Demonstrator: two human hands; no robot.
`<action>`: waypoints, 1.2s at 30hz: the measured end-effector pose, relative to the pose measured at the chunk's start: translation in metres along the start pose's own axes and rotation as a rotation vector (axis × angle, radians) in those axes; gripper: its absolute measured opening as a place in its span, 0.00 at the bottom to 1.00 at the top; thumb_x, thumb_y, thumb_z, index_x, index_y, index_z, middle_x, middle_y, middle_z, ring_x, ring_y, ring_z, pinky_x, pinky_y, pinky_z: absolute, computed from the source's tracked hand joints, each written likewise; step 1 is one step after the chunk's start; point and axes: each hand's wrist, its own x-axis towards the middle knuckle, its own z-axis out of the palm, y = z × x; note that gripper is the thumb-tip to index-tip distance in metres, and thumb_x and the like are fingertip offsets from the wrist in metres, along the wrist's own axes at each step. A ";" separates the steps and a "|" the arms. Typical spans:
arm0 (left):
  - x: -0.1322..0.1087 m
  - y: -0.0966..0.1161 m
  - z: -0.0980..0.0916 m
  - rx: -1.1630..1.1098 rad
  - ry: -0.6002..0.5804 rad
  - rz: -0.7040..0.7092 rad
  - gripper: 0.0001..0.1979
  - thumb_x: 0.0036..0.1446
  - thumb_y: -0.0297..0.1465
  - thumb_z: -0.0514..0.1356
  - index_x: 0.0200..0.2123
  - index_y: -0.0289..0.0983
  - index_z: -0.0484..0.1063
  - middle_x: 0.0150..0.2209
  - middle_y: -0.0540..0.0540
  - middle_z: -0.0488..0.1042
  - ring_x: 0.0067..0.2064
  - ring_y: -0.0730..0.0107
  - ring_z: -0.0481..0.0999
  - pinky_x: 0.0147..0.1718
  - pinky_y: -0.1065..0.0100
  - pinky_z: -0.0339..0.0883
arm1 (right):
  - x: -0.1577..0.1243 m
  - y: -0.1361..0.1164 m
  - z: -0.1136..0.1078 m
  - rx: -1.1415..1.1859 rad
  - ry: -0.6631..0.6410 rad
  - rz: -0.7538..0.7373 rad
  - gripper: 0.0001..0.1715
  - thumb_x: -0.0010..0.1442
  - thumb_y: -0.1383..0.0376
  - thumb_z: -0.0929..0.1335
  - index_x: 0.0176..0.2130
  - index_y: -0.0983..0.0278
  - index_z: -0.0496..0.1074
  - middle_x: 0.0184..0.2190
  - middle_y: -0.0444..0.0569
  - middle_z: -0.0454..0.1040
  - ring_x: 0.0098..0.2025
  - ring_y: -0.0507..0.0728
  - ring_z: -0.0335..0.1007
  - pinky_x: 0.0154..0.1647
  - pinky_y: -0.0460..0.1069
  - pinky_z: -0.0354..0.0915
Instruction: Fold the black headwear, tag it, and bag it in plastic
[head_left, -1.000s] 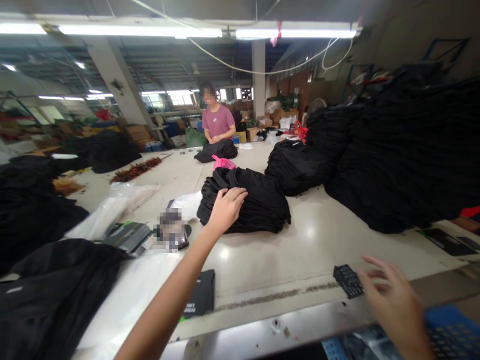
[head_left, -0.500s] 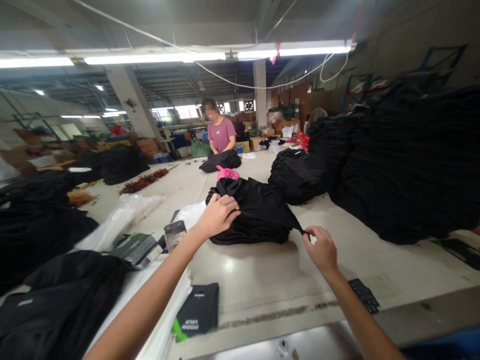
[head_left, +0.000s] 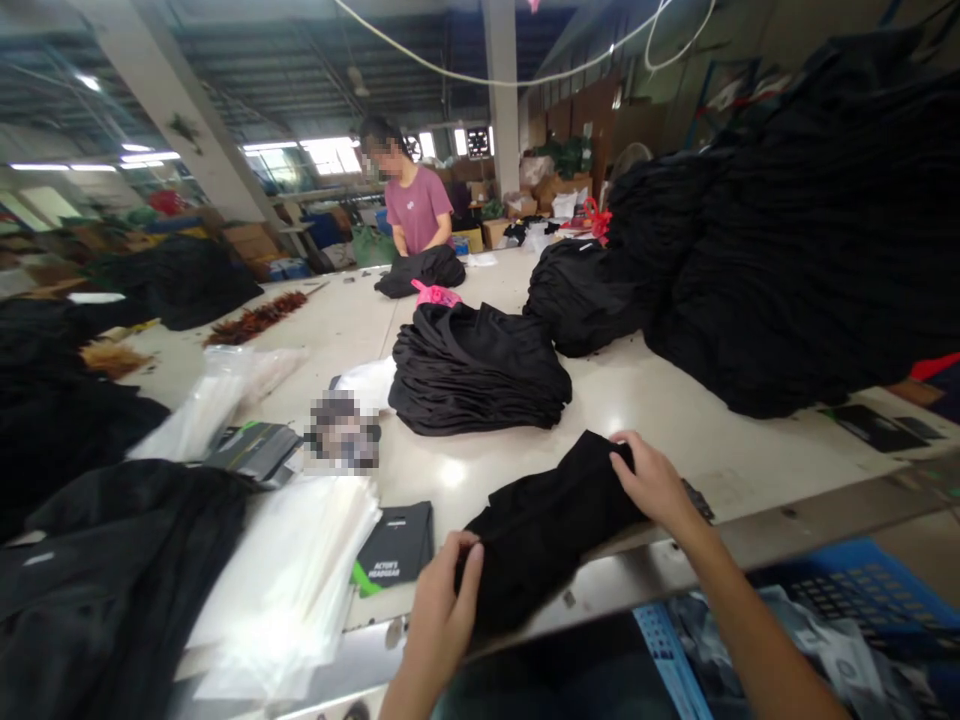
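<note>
Cloth (head_left: pixel 559 520) pinched at opposite ends by left hand (head_left: pixel 448 590) and right hand (head_left: pixel 656 485) could slip off the table (head_left: pixel 630 400) if either loosens.

Beyond the far edge of the pale table (head_left: pixel 360 320), two pillars (head_left: pixel 503 130) rose among cardboard boxes (head_left: pixel 251 243), windows (head_left: pixel 334 156) glowed at the back, and a white cable (head_left: pixel 480 81) sagged overhead.
</note>
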 end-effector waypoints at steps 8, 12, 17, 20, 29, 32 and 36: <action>0.059 -0.016 0.020 0.305 -0.108 -0.043 0.29 0.63 0.17 0.51 0.62 0.44 0.70 0.60 0.37 0.74 0.55 0.51 0.79 0.49 0.55 0.74 | 0.043 -0.036 0.028 -0.142 -0.099 -0.136 0.21 0.65 0.68 0.66 0.56 0.70 0.70 0.55 0.69 0.71 0.56 0.69 0.69 0.56 0.62 0.64; 0.026 -0.021 0.035 0.490 -0.195 0.150 0.43 0.54 0.11 0.49 0.69 0.49 0.64 0.71 0.37 0.59 0.70 0.44 0.63 0.62 0.44 0.65 | -0.051 -0.067 0.038 -0.010 -0.307 -0.528 0.34 0.60 0.56 0.74 0.62 0.56 0.66 0.62 0.53 0.69 0.62 0.65 0.63 0.62 0.58 0.63; -0.028 -0.017 0.019 0.379 -0.263 0.392 0.37 0.54 0.16 0.51 0.68 0.36 0.63 0.74 0.39 0.52 0.75 0.49 0.53 0.69 0.46 0.58 | -0.160 -0.067 0.064 0.111 -0.081 -0.696 0.21 0.58 0.73 0.65 0.51 0.62 0.70 0.53 0.54 0.75 0.57 0.65 0.68 0.66 0.64 0.58; -0.041 -0.008 0.008 0.098 -0.387 0.413 0.22 0.66 0.27 0.53 0.62 0.42 0.68 0.70 0.42 0.63 0.68 0.57 0.66 0.66 0.54 0.63 | -0.169 -0.059 0.062 0.353 -0.026 -0.451 0.14 0.63 0.74 0.58 0.41 0.61 0.68 0.43 0.51 0.75 0.48 0.60 0.71 0.54 0.56 0.67; 0.000 0.015 0.061 0.011 -0.146 0.053 0.31 0.68 0.32 0.54 0.72 0.39 0.56 0.55 0.35 0.75 0.57 0.51 0.74 0.56 0.47 0.68 | -0.127 -0.065 0.049 0.177 0.377 0.048 0.28 0.65 0.52 0.69 0.58 0.63 0.64 0.56 0.63 0.67 0.58 0.69 0.66 0.56 0.65 0.68; 0.007 0.016 0.056 0.070 -0.276 0.332 0.36 0.60 0.19 0.50 0.70 0.47 0.62 0.72 0.42 0.59 0.73 0.51 0.56 0.67 0.43 0.55 | -0.142 -0.046 0.032 0.073 0.014 -0.277 0.39 0.57 0.59 0.75 0.63 0.56 0.63 0.66 0.55 0.63 0.67 0.69 0.59 0.65 0.65 0.63; 0.004 0.013 0.036 -0.075 -0.439 0.281 0.21 0.69 0.29 0.50 0.60 0.49 0.71 0.63 0.48 0.72 0.68 0.56 0.65 0.65 0.46 0.58 | -0.167 -0.017 0.017 0.032 -0.175 -0.433 0.45 0.50 0.76 0.69 0.64 0.54 0.66 0.67 0.49 0.66 0.67 0.65 0.63 0.67 0.61 0.63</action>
